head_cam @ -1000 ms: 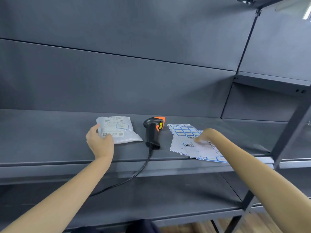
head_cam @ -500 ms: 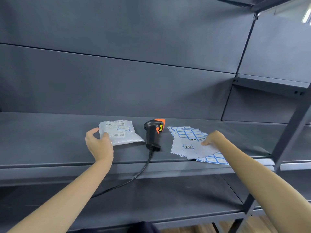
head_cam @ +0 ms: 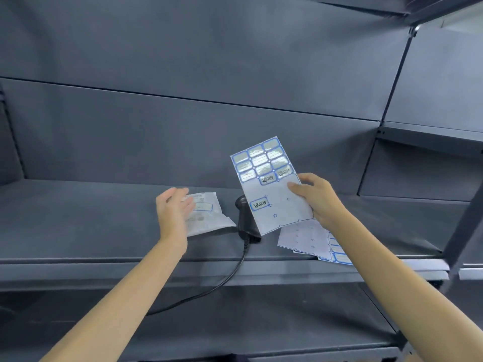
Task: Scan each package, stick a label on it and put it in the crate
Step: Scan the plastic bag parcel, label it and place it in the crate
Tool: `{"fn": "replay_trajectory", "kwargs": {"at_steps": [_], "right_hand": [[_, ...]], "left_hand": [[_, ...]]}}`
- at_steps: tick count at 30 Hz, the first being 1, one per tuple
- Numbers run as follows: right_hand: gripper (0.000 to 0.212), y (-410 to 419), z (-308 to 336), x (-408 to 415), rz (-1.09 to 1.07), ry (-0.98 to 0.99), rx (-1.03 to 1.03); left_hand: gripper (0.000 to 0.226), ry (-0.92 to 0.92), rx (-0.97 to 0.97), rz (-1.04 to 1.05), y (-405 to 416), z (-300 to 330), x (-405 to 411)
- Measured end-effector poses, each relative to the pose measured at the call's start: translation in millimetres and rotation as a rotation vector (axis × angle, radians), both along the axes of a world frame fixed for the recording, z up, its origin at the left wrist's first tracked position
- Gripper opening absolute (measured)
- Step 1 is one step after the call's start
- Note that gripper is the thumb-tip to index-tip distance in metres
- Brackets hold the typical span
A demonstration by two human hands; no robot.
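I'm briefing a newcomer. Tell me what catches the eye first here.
The label sheet, held up at centre by the right hand, stands out first. Left of it the white package lies on the grey shelf, with the left hand open above it.

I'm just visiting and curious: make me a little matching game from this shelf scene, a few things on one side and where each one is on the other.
Things:
1. label sheet
2. package
3. scanner
4. spare sheets

Places:
A. lying flat by the shelf's front edge, on the right
B. held up in the right hand
C. standing on the shelf, partly behind the raised sheet
D. lying on the shelf beside the left hand

Pairs: 1-B, 2-D, 3-C, 4-A
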State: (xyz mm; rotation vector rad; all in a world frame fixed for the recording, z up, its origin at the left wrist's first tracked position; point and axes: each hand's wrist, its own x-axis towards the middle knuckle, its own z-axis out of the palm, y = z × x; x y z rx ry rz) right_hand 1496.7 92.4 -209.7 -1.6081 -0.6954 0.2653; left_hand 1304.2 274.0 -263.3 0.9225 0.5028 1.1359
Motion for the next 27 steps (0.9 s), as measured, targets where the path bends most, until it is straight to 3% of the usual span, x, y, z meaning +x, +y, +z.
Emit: {"fn": "replay_trajectory", "kwargs": {"at_steps": [2,5,9,11,15,19,27], "right_hand": [[0.011,9.6,-5.5,-21.1,0.087,0.034,0.005],[0.013,28.7,-16.7,-45.8,0.127,0.035,-0.058],[0.009,51.7,-35.4,-64.3,0.127,-0.019,-0.109],[0.017,60.2,-44.6,-70.4,0.095,-0.118,-0.13],[0.033,73.5,-60.6,-74.4,0.025,-0.681,-0.16],[0.039,87.6,-72.9,-78.4,0.094,-0.987,-0.217],[0.012,99.8,-77.4,-83.5,-0.023,-1.095,-0.098]], "left_hand": [[0.039,-0.024,-0.145,-0.25,2.4,8.6,-2.3],[0.046,0.021,-0.104,-0.427,-0.9,13.0,-2.3],[0.02,0.142,-0.023,-0.371,2.9,3.2,-4.5],[0.023,0.147,0.013,-0.339,9.0,-4.1,-8.0],[0.028,0.134,0.01,-0.307,13.1,-10.2,-12.7],[0.029,0.111,0.013,-0.323,14.5,-11.7,-12.1],[0.019,0.164,0.007,-0.278,13.5,-14.1,-12.0]]}}
